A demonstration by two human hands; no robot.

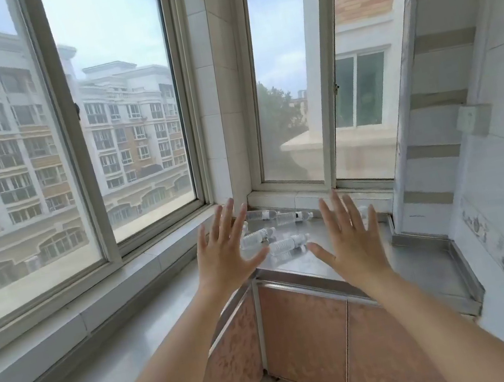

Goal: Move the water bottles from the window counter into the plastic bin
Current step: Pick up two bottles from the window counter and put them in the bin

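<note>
The left hand (224, 255) and right hand (350, 241) are raised at frame centre, fingers spread, holding nothing. Clear water bottles (286, 244) lie on their sides on the steel counter (303, 264) behind them. No bin shows. Nothing seems moved yet; next comes reaching down to grasp a bottle.

Both bare arms reach forward toward the counter corner (293, 267). Left hand (226, 252) raised, back to camera, fingers spread straight, holding nothing, left of the corner. Right hand (354, 240) same pose, fingers splayed, thumb out, above the counter's near edge. Hands apart, not touching.
</note>
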